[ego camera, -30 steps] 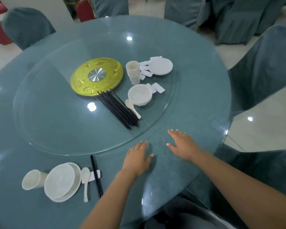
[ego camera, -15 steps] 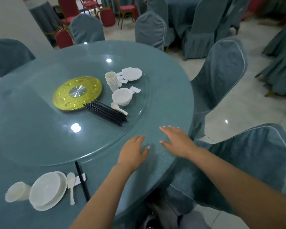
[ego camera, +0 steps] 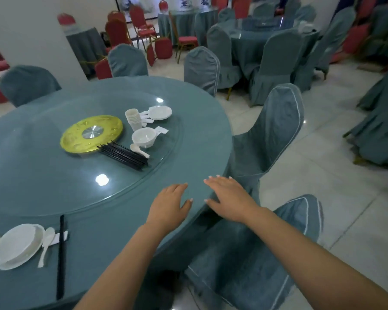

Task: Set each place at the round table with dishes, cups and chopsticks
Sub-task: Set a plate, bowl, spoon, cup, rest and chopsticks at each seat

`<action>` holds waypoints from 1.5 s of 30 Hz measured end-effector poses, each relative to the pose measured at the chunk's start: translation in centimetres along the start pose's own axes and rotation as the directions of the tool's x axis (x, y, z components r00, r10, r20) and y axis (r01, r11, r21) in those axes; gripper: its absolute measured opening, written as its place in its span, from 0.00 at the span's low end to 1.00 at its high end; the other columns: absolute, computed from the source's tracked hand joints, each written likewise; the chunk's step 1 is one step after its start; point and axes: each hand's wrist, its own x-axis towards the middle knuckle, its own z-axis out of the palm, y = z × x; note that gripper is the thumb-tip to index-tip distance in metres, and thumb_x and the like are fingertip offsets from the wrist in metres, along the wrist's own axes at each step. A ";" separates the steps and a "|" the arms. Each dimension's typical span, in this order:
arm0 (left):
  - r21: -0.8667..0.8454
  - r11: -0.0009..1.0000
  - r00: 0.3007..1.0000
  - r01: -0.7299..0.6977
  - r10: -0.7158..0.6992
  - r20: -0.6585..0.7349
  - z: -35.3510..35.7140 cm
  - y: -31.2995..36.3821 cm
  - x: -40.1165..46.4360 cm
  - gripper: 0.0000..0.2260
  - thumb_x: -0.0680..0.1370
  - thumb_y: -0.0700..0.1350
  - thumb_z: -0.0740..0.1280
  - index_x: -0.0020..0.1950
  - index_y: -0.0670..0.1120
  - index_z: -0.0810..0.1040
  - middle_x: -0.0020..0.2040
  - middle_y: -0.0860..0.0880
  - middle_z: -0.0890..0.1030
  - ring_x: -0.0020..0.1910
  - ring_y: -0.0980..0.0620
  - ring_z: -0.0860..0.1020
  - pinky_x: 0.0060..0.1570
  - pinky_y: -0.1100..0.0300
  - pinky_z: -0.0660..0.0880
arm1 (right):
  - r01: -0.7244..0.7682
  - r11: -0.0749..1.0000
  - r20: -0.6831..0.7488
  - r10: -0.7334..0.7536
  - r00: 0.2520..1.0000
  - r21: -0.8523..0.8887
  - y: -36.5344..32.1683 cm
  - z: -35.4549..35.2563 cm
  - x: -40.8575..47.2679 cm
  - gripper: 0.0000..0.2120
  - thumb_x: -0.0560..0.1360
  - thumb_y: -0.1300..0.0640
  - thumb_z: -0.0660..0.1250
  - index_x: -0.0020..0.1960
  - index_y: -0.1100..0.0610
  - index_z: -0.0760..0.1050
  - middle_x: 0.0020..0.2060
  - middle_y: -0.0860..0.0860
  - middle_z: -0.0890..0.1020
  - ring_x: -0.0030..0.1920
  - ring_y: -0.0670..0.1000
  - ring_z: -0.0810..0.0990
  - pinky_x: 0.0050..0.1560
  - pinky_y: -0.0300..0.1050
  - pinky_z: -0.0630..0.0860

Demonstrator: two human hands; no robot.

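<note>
Hands — left [ego camera: 169, 203], right [ego camera: 230, 198] — flat, empty on table [ego camera: 199, 135], loose chopsticks [ego camera: 123, 154] pointing lower-right.

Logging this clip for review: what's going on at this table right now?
A person is setting a round table. Both hands are flat on the cloth near its edge, left hand and right hand, holding nothing. One place is laid at the lower left: a bowl on a plate, a spoon and a pair of chopsticks. Spare cups, plates, a bowl and a chopstick bundle wait on the glass turntable.
</note>
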 end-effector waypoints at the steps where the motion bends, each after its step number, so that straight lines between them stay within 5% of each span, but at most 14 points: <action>1: 0.006 1.000 1.000 0.007 -0.007 -0.001 0.3 1.0 -0.1 0.24 0.80 0.54 0.60 0.74 0.47 0.65 0.71 0.49 0.69 0.70 0.49 0.67 0.69 0.59 0.61 | 0.017 1.000 -0.010 -0.017 1.000 -0.009 0.8 -0.6 -0.7 0.30 0.79 0.44 0.59 0.77 0.53 0.56 0.76 0.51 0.59 0.77 0.51 0.55 0.76 0.51 0.49; 23: 0.001 0.999 0.998 -0.036 0.036 -0.043 1.4 12.7 6.5 0.24 0.80 0.54 0.61 0.74 0.47 0.65 0.72 0.49 0.69 0.70 0.49 0.67 0.69 0.57 0.63 | -0.019 0.999 -0.020 0.018 1.000 -0.032 11.7 -7.9 -3.5 0.29 0.80 0.45 0.58 0.77 0.51 0.55 0.77 0.50 0.58 0.77 0.51 0.54 0.76 0.51 0.49; 45: -0.007 0.983 0.983 0.185 -0.185 -0.010 11.7 33.2 26.9 0.25 0.79 0.56 0.61 0.75 0.49 0.64 0.73 0.50 0.68 0.71 0.50 0.65 0.70 0.54 0.64 | 0.130 0.991 0.104 -0.131 0.986 0.017 42.3 -15.7 2.8 0.29 0.80 0.46 0.58 0.77 0.51 0.54 0.77 0.50 0.57 0.77 0.52 0.53 0.77 0.52 0.50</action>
